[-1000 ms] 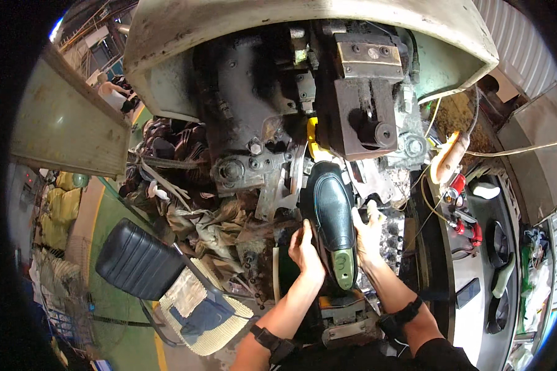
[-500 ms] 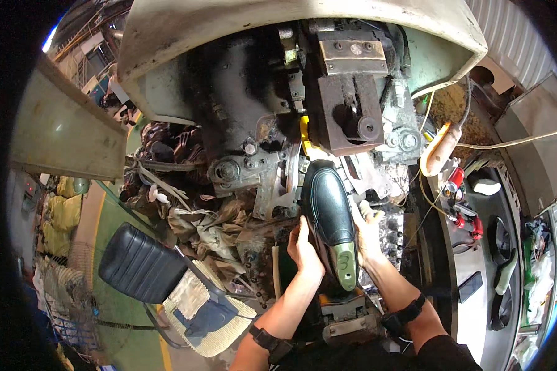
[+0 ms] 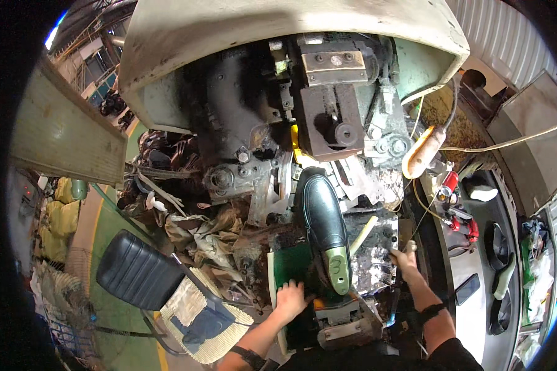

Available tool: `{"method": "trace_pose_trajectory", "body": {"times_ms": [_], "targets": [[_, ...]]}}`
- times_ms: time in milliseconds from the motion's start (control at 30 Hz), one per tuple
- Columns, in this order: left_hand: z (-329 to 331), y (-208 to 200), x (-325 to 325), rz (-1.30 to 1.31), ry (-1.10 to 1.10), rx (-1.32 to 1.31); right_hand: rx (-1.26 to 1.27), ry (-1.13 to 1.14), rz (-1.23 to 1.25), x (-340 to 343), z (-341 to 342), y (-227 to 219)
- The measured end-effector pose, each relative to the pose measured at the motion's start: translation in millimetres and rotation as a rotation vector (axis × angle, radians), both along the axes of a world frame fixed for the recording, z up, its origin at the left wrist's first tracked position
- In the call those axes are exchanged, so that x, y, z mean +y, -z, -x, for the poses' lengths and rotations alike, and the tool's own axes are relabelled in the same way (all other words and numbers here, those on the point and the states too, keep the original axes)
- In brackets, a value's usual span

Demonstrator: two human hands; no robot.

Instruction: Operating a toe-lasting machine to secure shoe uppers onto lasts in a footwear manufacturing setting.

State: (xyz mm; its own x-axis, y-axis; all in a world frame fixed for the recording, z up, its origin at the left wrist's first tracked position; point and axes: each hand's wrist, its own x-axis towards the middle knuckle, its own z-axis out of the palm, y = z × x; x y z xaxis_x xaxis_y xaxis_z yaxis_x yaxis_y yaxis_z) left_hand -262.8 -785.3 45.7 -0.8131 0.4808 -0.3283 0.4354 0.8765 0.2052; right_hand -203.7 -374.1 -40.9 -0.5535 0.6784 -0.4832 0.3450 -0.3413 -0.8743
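A black leather shoe upper (image 3: 323,207) sits on a green shoe last (image 3: 337,270) in the middle of the machine, its toe under the dark metal head block (image 3: 329,120). Neither hand touches it. My left hand (image 3: 291,300) lies with fingers spread on a dark green panel (image 3: 286,267) with a pale edge, left of the last's heel. To the right, my right hand (image 3: 406,260) is at the edge of a worn metal plate (image 3: 377,272); its fingers look curled, but what they hold is hidden. A pale stick (image 3: 364,234) slants between the shoe and the plate.
At the right, a bench (image 3: 470,321) carries a phone (image 3: 467,288), red-handled tools (image 3: 464,226) and dark shoe parts (image 3: 499,247). A lamp (image 3: 423,151) hangs on a cable. A black chair (image 3: 139,269) stands at the left beside crumpled cloth (image 3: 213,235).
Both hands have let go of the shoe. My left hand has moved down to the green panel, and my right hand has gone right to the plate's edge. The shoe stays under the head.
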Motion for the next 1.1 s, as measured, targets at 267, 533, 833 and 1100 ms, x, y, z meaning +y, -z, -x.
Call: {"method": "trace_pose_trajectory", "body": {"times_ms": [267, 533, 833, 1100], "targets": [[5.3, 47.7, -1.4, -0.548, 0.000, -0.307, -0.046, -0.181, -0.075, -21.4, 2.1, -6.6], [-27.5, -28.8, -24.1, -0.635, -0.096, -0.458, 0.061, -0.172, -0.282, -28.8, -25.3, -91.3], [-1.2, -186.4, -112.2, -1.792, -0.739, -0.413, 0.874, -1.276, -0.803, -202.1, -60.9, -263.6], [-22.9, -297.3, 10.2, -1.908, -0.450, -0.589, 0.746, -0.877, -0.968, -220.7, -115.9, -248.1]]}}
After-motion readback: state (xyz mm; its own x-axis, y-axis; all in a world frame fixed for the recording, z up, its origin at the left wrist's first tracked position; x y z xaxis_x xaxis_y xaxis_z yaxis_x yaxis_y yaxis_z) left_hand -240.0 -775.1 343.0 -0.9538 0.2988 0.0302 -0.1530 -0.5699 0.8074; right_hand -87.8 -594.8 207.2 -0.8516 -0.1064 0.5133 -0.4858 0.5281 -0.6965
